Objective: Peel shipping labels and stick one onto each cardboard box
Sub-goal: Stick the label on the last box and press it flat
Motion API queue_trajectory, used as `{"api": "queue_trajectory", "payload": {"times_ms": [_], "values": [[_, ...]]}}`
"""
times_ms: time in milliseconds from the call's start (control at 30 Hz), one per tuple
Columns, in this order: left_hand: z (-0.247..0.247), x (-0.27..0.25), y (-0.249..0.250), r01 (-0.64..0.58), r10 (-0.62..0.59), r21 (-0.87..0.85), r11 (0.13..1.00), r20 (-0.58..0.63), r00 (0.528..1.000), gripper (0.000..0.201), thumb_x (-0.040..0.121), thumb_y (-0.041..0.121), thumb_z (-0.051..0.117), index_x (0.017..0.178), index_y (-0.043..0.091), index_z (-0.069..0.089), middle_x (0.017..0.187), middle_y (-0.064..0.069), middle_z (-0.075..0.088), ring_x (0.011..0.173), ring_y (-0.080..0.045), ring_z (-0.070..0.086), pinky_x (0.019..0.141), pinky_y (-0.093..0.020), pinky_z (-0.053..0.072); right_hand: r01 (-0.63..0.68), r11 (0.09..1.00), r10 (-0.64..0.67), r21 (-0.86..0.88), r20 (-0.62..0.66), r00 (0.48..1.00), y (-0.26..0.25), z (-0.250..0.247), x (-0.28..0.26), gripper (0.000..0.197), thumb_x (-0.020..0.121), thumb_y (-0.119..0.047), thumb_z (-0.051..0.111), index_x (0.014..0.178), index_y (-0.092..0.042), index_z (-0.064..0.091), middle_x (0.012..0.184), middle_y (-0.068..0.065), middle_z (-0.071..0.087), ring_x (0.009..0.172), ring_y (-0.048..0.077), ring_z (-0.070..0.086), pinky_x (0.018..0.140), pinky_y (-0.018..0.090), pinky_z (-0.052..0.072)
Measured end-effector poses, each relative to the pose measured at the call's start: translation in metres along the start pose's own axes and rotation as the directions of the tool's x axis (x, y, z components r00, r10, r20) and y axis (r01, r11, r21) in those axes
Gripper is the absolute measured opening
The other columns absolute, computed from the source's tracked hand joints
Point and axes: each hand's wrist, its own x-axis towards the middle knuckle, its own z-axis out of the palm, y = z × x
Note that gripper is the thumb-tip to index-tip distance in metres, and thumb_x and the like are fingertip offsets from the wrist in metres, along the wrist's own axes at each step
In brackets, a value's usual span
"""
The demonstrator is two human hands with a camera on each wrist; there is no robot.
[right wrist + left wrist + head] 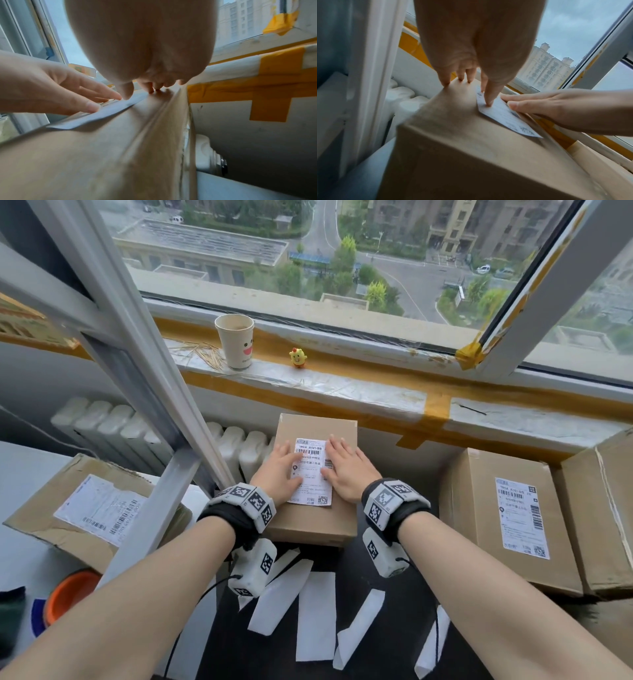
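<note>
A small cardboard box (317,515) stands in front of me under the window sill. A white shipping label (311,474) lies flat on its top. My left hand (279,470) presses the label's left side with straight fingers; in the left wrist view the left hand (471,75) has its fingertips on the box (471,155) and its thumb on the label (503,119). My right hand (346,470) lies flat on the label's right side. The right wrist view shows the right hand (145,83) on the box (102,155) beside the label (96,116).
Two labelled boxes stand at the right (507,518) and one torn labelled box at the left (92,508). Several white backing strips (315,614) lie on the dark surface near me. A paper cup (236,340) and a yellow toy (298,357) stand on the sill. A radiator (120,433) is behind.
</note>
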Motion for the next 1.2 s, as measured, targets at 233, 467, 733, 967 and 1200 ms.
{"api": "queue_trajectory", "payload": {"times_ms": [233,467,733,967,1200], "values": [[-0.002,-0.004,-0.005,-0.005,0.000,-0.154,0.988,-0.035,0.999,0.056,0.093,0.001,0.045,0.146,0.011,0.028,0.157,-0.006,0.021,0.146,-0.018,0.012,0.115,-0.022,0.007,0.111,0.994,-0.108,-0.021,0.094,0.990,-0.022,0.003,0.008,0.063,0.101,-0.039,0.026,0.152,-0.016,-0.004,0.160,0.000,-0.010,0.148,0.017,-0.007,0.119,0.037,-0.003],[-0.003,0.003,-0.011,0.011,-0.006,-0.054,0.998,0.104,0.995,0.051,0.098,-0.001,0.033,0.147,0.005,0.022,0.158,-0.012,0.006,0.147,-0.022,0.002,0.115,-0.023,0.000,0.203,0.975,-0.193,-0.087,0.106,0.975,-0.030,0.024,-0.021,0.063,0.101,-0.041,0.026,0.151,-0.023,-0.006,0.160,-0.004,-0.008,0.148,0.017,-0.007,0.118,0.037,-0.003],[-0.003,0.005,-0.013,0.056,-0.055,0.002,0.998,0.170,0.984,0.057,0.098,0.014,0.041,0.149,0.017,0.016,0.159,-0.007,-0.001,0.146,-0.032,-0.005,0.118,-0.035,0.000,0.272,0.955,-0.266,-0.123,0.062,0.962,-0.024,0.047,-0.056,0.061,0.101,-0.045,0.025,0.152,-0.023,-0.001,0.160,-0.005,-0.003,0.148,0.015,-0.005,0.119,0.034,-0.003],[0.001,0.001,-0.021,0.086,-0.095,0.053,0.995,0.194,0.976,0.083,0.087,0.032,0.063,0.150,0.024,0.010,0.159,-0.003,-0.013,0.147,-0.024,-0.002,0.120,-0.038,0.007,0.196,0.970,-0.198,-0.146,0.004,0.980,0.003,0.048,-0.083,0.064,0.100,-0.048,0.024,0.152,-0.021,-0.002,0.160,-0.004,-0.005,0.148,0.012,-0.005,0.118,0.029,-0.005],[0.004,-0.007,-0.019,0.186,-0.174,-0.036,0.982,0.216,0.961,0.092,0.082,0.036,0.068,0.148,0.039,0.003,0.156,-0.015,-0.016,0.145,-0.029,0.015,0.117,-0.033,0.014,0.162,0.982,-0.162,-0.101,0.014,0.987,0.007,0.050,-0.092,0.066,0.099,-0.051,0.024,0.151,-0.023,-0.003,0.160,-0.006,-0.006,0.147,0.012,-0.006,0.118,0.030,-0.004]]}}
